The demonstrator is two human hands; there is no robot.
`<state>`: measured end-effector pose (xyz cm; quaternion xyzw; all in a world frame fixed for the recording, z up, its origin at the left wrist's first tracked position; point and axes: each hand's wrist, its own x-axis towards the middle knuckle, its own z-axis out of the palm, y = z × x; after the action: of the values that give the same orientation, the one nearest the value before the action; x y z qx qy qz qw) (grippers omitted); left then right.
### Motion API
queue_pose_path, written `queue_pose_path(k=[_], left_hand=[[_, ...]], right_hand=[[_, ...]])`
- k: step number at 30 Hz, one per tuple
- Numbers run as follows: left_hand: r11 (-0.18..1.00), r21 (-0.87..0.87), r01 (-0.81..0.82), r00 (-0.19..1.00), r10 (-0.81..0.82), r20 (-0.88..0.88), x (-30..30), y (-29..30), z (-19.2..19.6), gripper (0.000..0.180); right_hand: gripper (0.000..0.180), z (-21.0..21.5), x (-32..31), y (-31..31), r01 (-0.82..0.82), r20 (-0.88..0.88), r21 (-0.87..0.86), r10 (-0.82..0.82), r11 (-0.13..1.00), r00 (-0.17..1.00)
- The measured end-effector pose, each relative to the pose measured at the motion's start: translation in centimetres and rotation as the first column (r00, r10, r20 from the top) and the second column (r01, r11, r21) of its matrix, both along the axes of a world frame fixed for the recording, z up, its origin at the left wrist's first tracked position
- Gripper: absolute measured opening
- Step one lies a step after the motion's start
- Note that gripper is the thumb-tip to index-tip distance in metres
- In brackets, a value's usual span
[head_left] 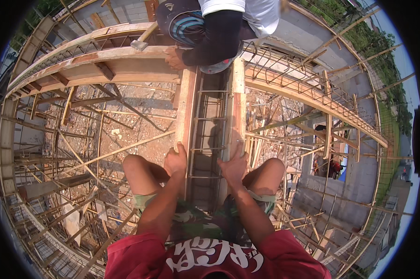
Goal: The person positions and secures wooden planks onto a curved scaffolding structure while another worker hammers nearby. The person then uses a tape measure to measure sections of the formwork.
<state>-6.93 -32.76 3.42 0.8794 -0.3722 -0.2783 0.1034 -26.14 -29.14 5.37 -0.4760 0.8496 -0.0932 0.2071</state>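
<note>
I sit astride a long wooden beam form. Two upright boards enclose a steel rebar cage [211, 118] with crossbars. My left hand [176, 160] is closed over the edge of the left form board [186, 109], its thumb raised along the wood. On the right form board [238, 114], my right hand [234, 166] rests with thumb and fingers spread. Neither hand holds a tool. Straight ahead, another person [210, 35] crouches over the form where it meets a cross beam, one hand [174, 59] on the wood. A hammer [139, 45] shows beside that person's knee.
Cross-beam forms run to the left [103, 72] and right [307, 100], with rebar [284, 69] along them. Thin wooden props [126, 151] criss-cross below, above rubble-strewn ground [144, 111]. Grey block walls [324, 190] stand at the right. Someone in dark and red clothing [334, 168] is lower right.
</note>
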Motion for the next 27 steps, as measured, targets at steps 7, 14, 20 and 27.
queue_pose_path(k=[7,14,20,27], left_hand=[[0.999,0.036,-0.008,0.999,0.006,0.051,-0.5,-0.1,-0.1,0.086],[0.996,0.092,0.013,0.996,-0.021,0.084,0.1,-0.3,-1.0,0.088],[0.996,0.092,0.011,0.997,-0.018,0.075,0.3,-0.4,-1.5,0.097],[0.999,0.032,-0.023,0.996,0.020,0.085,0.5,-0.5,-2.4,0.091]], right_hand=[[0.119,0.1,-1.0,0.2,-0.013,0.054,0.128,0.007,0.992,0.999],[0.119,0.2,-1.1,0.7,-0.015,0.017,0.074,0.014,0.997,1.000],[0.117,0.0,-1.4,0.8,-0.014,0.098,0.066,0.007,0.998,0.995],[0.117,-1.1,-1.4,1.4,-0.012,0.117,-0.015,0.014,1.000,0.993]])
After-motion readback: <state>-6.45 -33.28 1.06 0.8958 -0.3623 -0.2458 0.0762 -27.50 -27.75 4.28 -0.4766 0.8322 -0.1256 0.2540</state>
